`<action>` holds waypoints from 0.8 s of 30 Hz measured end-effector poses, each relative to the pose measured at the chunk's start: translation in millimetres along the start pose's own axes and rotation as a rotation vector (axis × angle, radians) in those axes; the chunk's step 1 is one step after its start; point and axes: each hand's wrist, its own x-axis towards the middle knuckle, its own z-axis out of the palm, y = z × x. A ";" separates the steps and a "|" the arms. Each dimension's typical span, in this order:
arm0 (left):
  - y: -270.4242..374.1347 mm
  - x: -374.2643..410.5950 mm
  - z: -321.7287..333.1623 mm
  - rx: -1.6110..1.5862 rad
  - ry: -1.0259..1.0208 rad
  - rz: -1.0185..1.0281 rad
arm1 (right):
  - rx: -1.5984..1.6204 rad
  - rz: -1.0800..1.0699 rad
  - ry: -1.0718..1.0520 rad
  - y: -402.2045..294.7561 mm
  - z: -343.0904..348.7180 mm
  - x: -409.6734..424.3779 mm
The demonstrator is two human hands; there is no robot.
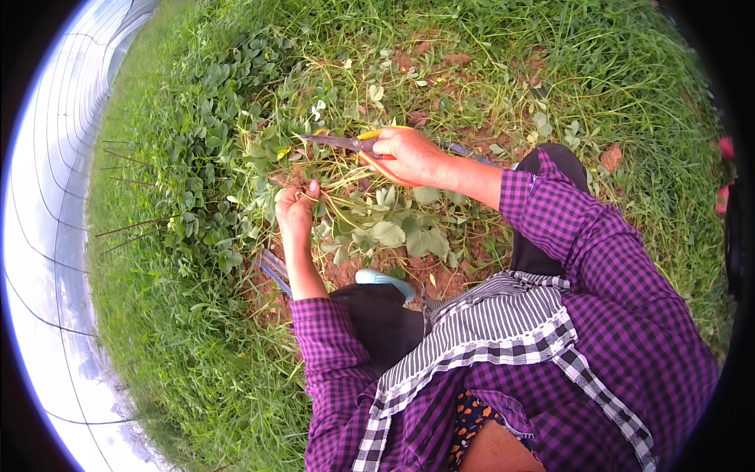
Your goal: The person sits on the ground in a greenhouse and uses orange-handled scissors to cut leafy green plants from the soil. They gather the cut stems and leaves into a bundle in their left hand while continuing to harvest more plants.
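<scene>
My left hand (296, 209) grips a leafy plant by its base, with the brown roots (293, 178) sticking out above the fingers. Its pale stems and broad green leaves (387, 234) spread to the right, over the ground. In my right hand (407, 156) is a pair of scissors (336, 141) with dark metal blades and yellow and orange handles. The blades point left, above the roots and apart from my left hand; they look nearly closed. Cut or loose stems and leaves lie around both hands.
Dense leafy plants (206, 141) and tall grass (194, 366) grow on the left. Thin sticks (138, 226) poke out there. Reddish soil (427, 268) and a light blue shoe (383, 278) show below the plant. A stone (611, 157) lies at the right.
</scene>
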 end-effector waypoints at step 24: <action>-18.5 -23.6 -36.3 -0.191 0.091 -0.157 | 0.329 0.500 -0.090 -18.7 -69.6 7.8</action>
